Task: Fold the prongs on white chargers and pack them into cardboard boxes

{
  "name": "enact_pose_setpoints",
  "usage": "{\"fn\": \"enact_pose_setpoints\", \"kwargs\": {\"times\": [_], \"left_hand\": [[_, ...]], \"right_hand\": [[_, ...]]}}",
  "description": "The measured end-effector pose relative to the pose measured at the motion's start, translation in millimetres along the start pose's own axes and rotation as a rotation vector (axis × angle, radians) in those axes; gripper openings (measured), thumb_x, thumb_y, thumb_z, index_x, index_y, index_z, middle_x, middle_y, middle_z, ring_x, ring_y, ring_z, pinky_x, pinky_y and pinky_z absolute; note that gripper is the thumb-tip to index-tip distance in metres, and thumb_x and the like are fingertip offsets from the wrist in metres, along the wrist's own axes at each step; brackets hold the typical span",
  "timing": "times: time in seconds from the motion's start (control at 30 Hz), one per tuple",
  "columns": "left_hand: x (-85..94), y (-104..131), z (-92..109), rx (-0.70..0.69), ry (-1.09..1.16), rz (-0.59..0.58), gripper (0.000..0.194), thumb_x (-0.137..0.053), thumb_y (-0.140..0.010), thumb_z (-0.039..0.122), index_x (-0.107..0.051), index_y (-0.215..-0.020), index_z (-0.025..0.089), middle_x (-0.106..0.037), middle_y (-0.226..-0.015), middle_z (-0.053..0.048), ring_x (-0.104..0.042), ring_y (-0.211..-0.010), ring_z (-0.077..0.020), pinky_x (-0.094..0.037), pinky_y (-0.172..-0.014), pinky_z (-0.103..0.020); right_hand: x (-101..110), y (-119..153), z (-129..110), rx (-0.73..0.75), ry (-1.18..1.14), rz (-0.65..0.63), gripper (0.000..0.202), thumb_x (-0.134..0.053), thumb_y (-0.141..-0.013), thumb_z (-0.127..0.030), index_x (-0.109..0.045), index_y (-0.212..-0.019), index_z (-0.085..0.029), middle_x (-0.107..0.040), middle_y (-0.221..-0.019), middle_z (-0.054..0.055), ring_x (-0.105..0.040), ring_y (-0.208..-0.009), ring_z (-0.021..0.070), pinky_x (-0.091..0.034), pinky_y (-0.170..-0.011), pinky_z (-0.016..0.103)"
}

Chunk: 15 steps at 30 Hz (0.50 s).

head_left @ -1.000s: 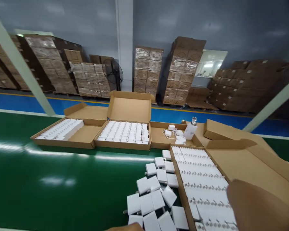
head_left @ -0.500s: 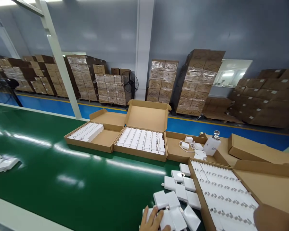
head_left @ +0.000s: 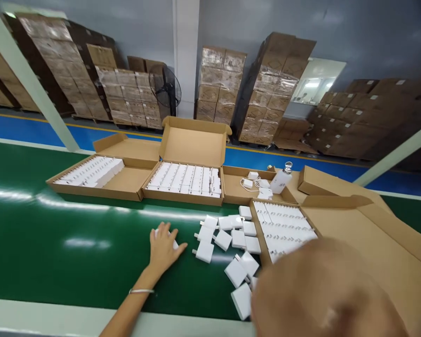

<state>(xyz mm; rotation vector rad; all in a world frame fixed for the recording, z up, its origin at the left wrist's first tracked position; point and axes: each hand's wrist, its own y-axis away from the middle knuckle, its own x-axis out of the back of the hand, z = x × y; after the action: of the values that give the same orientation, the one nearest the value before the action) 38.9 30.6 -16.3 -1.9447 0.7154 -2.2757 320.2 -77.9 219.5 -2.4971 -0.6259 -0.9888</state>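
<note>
My left hand (head_left: 163,245), with a bracelet at the wrist, is palm down over the green surface (head_left: 101,262). Its bent fingers and thumb are around a white block (head_left: 176,245), mostly covered by the hand. Right of it lie loose white blocks with small metal-ended plugs (head_left: 205,251), some touching. A large blurred skin-coloured shape, seemingly my right hand (head_left: 323,290), fills the lower right close to the camera; its fingers cannot be made out. Beside it, an open carton (head_left: 264,248) holds rows of white blocks.
Behind are a part-filled carton (head_left: 136,180), a fuller carton (head_left: 192,145) with its lid raised, and a shallow box (head_left: 231,185) with cabled white pieces and a metal-topped bottle (head_left: 280,181). Posts, a fan (head_left: 165,88) and stacked cartons stand beyond.
The view has shifted. My left hand has moved left, away from the carton of rows, onto a separate block. Several loose blocks are spread differently. The blurred shape covers more at lower right.
</note>
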Motion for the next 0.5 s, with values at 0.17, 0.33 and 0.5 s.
{"fn": "enact_pose_setpoints", "kwargs": {"times": [0.17,0.33,0.5], "left_hand": [[0.9,23.3,-10.1,0.034,-0.014,0.022,0.052,-0.05,-0.074,0.046,-0.05,-0.117,0.016,-0.038,-0.129,-0.018,-0.027,-0.122,-0.0358,-0.022,-0.094,-0.054],[-2.8,61.1,-5.7,0.035,0.091,0.031,0.036,-0.044,-0.082,0.028,-0.051,-0.115,0.018,-0.042,-0.123,-0.017,-0.044,-0.105,-0.0306,-0.04,-0.082,-0.044],[2.6,58.8,-3.0,0.045,0.306,0.022,0.029,-0.035,-0.086,0.022,-0.052,-0.108,0.019,-0.05,-0.116,-0.01,-0.051,-0.099,-0.021,-0.044,-0.08,-0.032]], "right_hand": [[-18.4,-89.2,87.4,-0.176,0.453,-0.162,0.044,-0.059,-0.072,-0.035,-0.053,-0.112,-0.018,-0.053,-0.112,0.013,-0.047,-0.106,0.029,-0.035,-0.09,0.046],[-76.9,-132.4,170.6,-0.394,0.345,-0.479,0.074,-0.063,-0.067,-0.034,-0.031,-0.132,-0.019,-0.042,-0.126,0.014,-0.04,-0.113,0.0319,-0.034,-0.09,0.043],[-104.7,-159.0,200.0,-0.36,0.284,-0.476,0.055,-0.044,-0.081,-0.03,-0.031,-0.132,-0.015,-0.047,-0.122,0.012,-0.046,-0.109,0.0269,-0.037,-0.087,0.036]]}}
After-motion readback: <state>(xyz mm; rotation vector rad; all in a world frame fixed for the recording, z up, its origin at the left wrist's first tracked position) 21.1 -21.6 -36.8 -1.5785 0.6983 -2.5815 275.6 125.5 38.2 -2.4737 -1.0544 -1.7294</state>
